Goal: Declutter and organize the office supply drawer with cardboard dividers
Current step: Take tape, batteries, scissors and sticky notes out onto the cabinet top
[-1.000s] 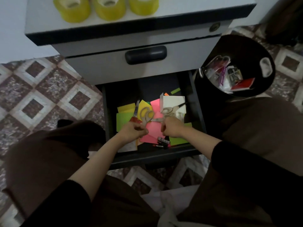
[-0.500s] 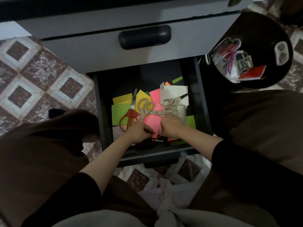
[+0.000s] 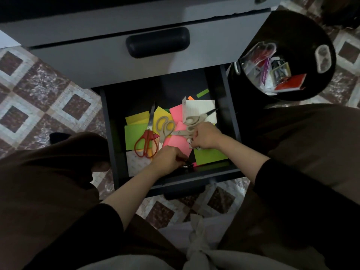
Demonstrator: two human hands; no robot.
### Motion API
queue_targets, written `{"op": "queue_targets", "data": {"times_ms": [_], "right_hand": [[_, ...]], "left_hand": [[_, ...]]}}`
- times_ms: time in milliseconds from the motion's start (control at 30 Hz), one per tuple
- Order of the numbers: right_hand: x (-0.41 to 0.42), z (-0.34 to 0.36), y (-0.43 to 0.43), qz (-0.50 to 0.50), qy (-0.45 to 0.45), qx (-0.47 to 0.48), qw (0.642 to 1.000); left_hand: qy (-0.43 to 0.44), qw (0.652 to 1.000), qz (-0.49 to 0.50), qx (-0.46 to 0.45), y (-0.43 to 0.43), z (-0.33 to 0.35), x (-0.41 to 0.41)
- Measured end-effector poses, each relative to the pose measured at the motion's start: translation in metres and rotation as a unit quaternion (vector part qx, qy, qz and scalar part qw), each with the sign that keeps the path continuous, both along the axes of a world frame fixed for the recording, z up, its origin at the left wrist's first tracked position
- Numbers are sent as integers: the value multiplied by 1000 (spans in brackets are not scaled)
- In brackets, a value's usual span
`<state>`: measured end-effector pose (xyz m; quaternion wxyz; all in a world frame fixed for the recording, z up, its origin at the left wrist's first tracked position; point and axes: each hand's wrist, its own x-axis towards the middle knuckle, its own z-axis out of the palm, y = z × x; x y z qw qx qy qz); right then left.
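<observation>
Early going, I'd say. The open drawer (image 3: 109,133) at 12 o'clock holds jumbled coloured paper (image 3: 136,133) and 3 scissors (image 3: 165,125), with no dividers in sight. The bin (image 3: 292,26) at 2 o'clock holds discards. The left hand (image 3: 167,160) pinches a small dark object (image 3: 187,163) at the drawer's front. The right hand (image 3: 205,136) is curled round small bits (image 3: 191,141) I can't identify.

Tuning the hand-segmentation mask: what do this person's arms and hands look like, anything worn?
The left hand and right hand are bare: no gloves, no watch or bracelet showing. Forearms bare too. The left sleeve and right sleeve are plain black, ending near the elbows.
</observation>
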<state>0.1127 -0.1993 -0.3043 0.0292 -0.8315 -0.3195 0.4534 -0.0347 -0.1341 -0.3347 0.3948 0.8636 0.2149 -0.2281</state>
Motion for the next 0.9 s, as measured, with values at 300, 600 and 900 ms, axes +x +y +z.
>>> {"op": "queue_targets", "data": {"times_ms": [300, 600, 900], "right_hand": [[0, -3, -1, -10, 4, 3, 1000], [-1, -3, 4, 23, 1, 12, 1000], [-3, 1, 3, 28, 37, 13, 999]], "left_hand": [[69, 988, -90, 101, -1, -3, 5], [122, 986, -90, 68, -3, -6, 11], [211, 977, -22, -19, 20, -1, 4]]}}
